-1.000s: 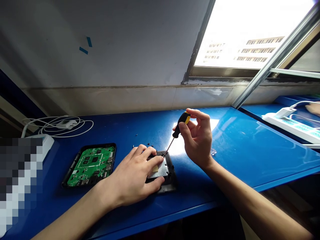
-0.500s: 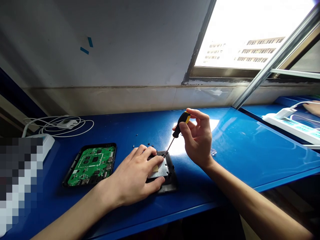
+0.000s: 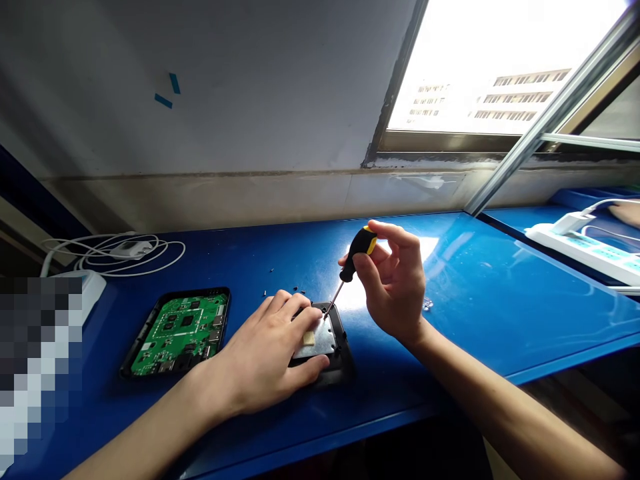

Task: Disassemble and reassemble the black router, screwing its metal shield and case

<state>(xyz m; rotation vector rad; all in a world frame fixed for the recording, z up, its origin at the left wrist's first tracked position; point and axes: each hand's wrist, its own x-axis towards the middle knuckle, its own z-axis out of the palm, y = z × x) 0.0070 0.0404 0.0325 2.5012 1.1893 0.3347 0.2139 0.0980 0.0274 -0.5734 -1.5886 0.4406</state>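
A small black device case (image 3: pixel 339 355) with a silver metal plate (image 3: pixel 320 342) inside lies on the blue table (image 3: pixel 475 300). My left hand (image 3: pixel 267 357) lies over it, fingers curved, pressing it down and gripping its near edge. My right hand (image 3: pixel 395 283) pinches a black and yellow screwdriver (image 3: pixel 353 259), held tilted. Its thin tip touches the plate's far right corner. A few tiny dark screws (image 3: pixel 296 290) lie just beyond the case.
A black tray holding a green circuit board (image 3: pixel 181 330) sits left of my left hand. A coiled white cable and adapter (image 3: pixel 117 250) lie at the back left. A white power strip (image 3: pixel 580 247) rests far right, with another person's hand (image 3: pixel 627 212) at the edge.
My right hand and the screwdriver have shifted slightly left and down, and the tip has moved a little along the plate's corner. My left hand stays on the case.
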